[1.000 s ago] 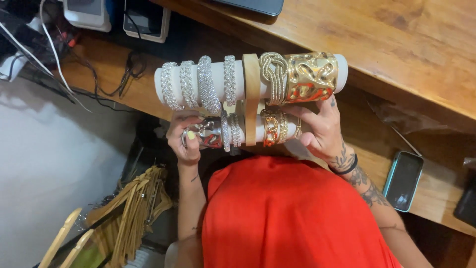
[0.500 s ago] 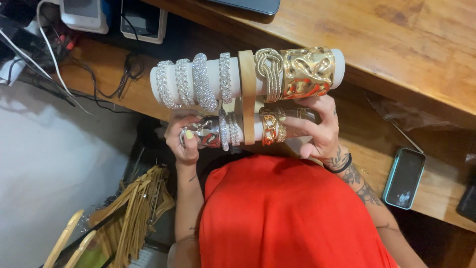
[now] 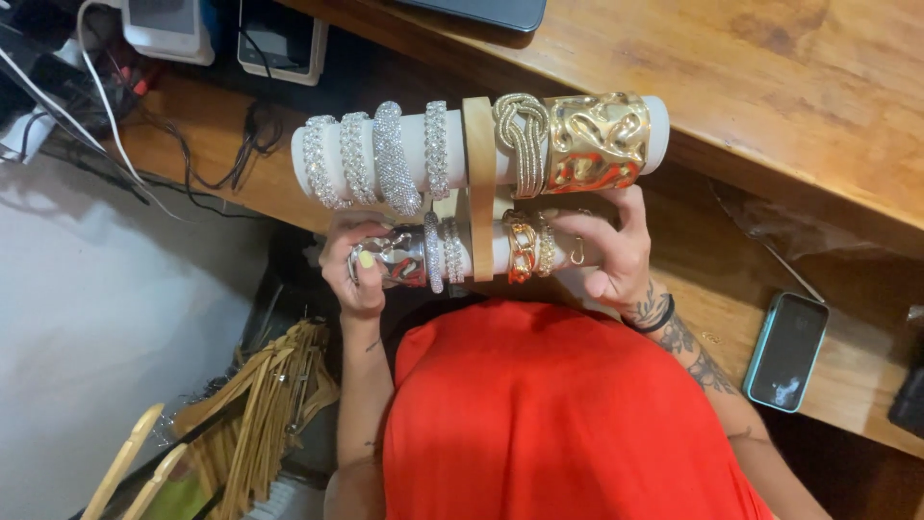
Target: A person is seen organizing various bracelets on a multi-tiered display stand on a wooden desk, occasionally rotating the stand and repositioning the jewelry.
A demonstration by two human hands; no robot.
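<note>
Two hands hold a two-tier bracelet stand (image 3: 478,188), gripped by its lower roll and held in front of the near edge of a wooden desk (image 3: 789,87). The left hand (image 3: 354,270) is closed around the left end of the lower roll, fingers wrapped over a wide silver cuff (image 3: 393,257). The right hand (image 3: 606,252) is closed around the right end of the same roll, fingers curled over it just beside a gold chain bangle (image 3: 522,247).

The upper white roll carries four rhinestone bangles (image 3: 375,159) on its left half. Its right half carries a knotted gold bangle (image 3: 521,143) touching a wide hammered gold cuff (image 3: 599,143). A flat wooden upright runs between the two rolls at their middle.

An orange-red garment (image 3: 558,414) fills the lower centre. A phone in a teal case (image 3: 787,351) lies on the lower shelf of the desk, well apart from the right hand. Wooden hangers (image 3: 250,414) lie at lower left. Cables (image 3: 144,125) and two small devices (image 3: 223,31) occupy the upper-left corner of the shelf.
</note>
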